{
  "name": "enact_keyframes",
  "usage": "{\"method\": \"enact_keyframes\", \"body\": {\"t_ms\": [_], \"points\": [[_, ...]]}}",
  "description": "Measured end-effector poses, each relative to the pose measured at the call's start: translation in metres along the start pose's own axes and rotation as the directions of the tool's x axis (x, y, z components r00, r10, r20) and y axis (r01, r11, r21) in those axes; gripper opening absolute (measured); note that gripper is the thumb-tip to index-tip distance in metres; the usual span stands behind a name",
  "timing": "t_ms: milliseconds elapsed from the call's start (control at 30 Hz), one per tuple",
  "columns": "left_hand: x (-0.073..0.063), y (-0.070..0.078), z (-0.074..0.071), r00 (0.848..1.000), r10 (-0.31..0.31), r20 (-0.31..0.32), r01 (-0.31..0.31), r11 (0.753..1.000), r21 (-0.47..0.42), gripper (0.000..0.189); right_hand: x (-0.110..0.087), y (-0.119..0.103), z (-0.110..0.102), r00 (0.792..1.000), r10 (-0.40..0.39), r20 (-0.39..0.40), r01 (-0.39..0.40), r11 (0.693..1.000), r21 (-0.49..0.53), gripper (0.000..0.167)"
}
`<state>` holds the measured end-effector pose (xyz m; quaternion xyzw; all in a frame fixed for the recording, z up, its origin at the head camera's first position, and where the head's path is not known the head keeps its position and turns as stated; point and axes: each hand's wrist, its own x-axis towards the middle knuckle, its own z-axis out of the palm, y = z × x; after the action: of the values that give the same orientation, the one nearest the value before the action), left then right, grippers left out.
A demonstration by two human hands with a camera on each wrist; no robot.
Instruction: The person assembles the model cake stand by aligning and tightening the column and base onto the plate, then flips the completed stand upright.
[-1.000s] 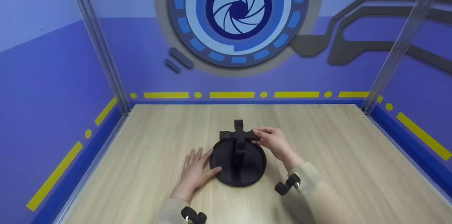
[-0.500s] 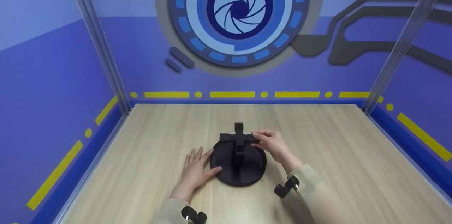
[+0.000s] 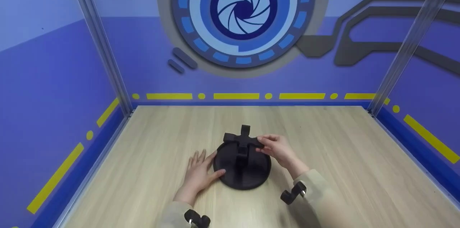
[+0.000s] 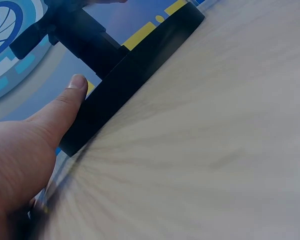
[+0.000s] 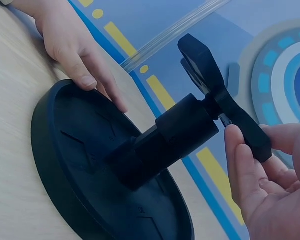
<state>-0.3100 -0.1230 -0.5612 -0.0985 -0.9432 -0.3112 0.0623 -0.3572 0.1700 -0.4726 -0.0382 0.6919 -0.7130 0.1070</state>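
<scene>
Blue walls (image 3: 143, 55) edge the wood-grained table (image 3: 323, 131); the right grip (image 3: 279, 148) pinches a black cross (image 3: 244, 140), the left grip (image 3: 197, 176) lies spread.

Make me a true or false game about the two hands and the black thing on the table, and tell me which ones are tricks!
1. The bare right hand pinches one end of the black cross-shaped top piece. True.
2. The round black base rests on the pale wood-grain table. True.
3. The bare left hand holds the cross-shaped top piece too. False: it touches the edge of the round base.
4. The thick black post lies loose on the table. False: it stands up from the base.
5. Yellow dashes run along the blue back wall. True.
6. The base is square. False: it is round.
</scene>
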Motion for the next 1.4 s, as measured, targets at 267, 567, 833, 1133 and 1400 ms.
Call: {"method": "enact_keyframes", "body": {"t_ms": [267,567,833,1133,1400], "points": [[0.002,0.000,-0.001,1.000,0.003,-0.010,-0.003,1.000,0.017,0.084,-0.009,0.000,0.003,0.999,0.000,0.042,-0.001,1.000,0.020,0.024],[0.001,0.000,-0.001,1.000,0.023,-0.021,-0.023,1.000,0.016,0.084,-0.019,0.003,0.008,0.997,-0.012,0.078,0.010,1.000,0.021,0.032],[0.000,0.001,-0.002,1.000,0.016,-0.013,-0.016,1.000,0.002,0.083,-0.026,0.006,0.015,0.995,-0.011,0.098,0.012,1.000,-0.005,0.038],[0.000,0.000,0.000,1.000,-0.002,0.006,0.002,1.000,-0.008,0.085,-0.031,0.008,0.015,0.992,-0.013,0.125,0.021,0.998,-0.063,0.046],[0.000,0.000,0.001,1.000,0.000,0.004,0.000,1.000,-0.011,0.085,-0.026,0.006,0.001,0.999,-0.004,0.044,0.009,0.995,-0.101,0.047]]}}
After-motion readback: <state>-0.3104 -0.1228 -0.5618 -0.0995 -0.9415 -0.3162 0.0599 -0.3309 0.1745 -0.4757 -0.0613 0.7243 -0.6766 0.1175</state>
